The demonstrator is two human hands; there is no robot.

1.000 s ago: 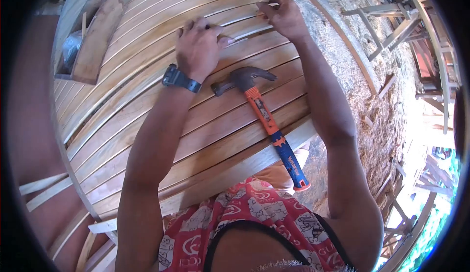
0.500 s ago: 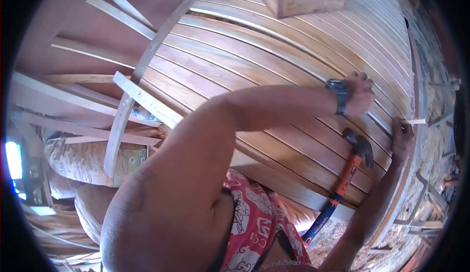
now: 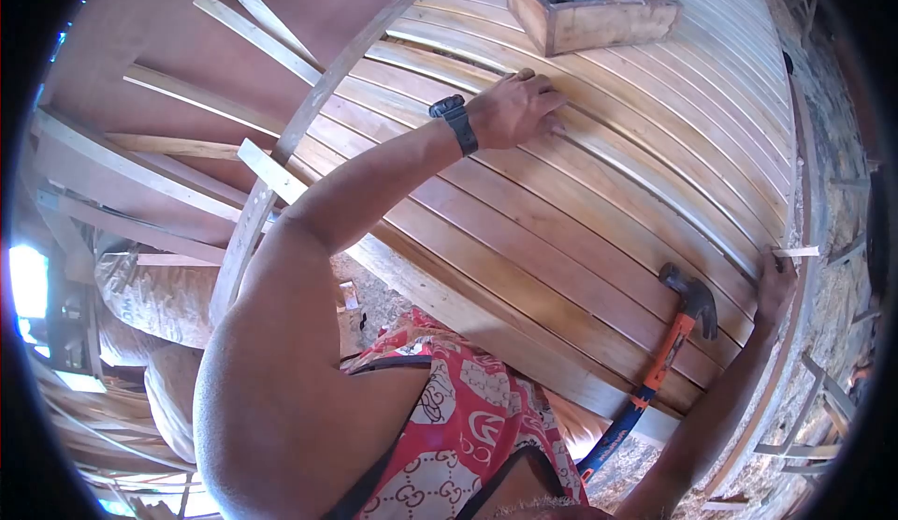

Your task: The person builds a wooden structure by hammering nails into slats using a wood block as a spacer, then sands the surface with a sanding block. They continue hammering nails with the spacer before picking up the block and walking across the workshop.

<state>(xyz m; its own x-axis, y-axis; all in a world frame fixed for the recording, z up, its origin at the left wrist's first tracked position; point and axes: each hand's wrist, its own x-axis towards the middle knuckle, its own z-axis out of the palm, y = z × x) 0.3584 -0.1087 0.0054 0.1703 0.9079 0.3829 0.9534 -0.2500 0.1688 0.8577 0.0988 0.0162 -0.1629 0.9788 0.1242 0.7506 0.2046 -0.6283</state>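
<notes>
My left hand (image 3: 519, 111), with a black watch on its wrist, is curled over a long wooden slat (image 3: 617, 183) in the slatted surface. Its fingertips rest at the slat's edge, beside a narrow dark gap. At the right end of the slats, my right hand (image 3: 774, 288) is closed at the board edge, around a thin pale wood stick (image 3: 797, 252) that juts out past the edge. A claw hammer (image 3: 666, 356) with an orange and blue handle lies across the slats near my right forearm, its head toward the middle.
A wooden box (image 3: 613, 26) holding a plastic bag and a stick sits at the far side. Loose strips (image 3: 253, 38) fan out at the left behind a curved batten (image 3: 318, 99). Wrapped sacks (image 3: 154, 296) stand at lower left. Rough ground (image 3: 832, 305) lies beyond the right edge.
My left hand has slid left and away along the slats, from near the right end toward the middle. My right hand stays at the right edge. The view has shifted slightly.
</notes>
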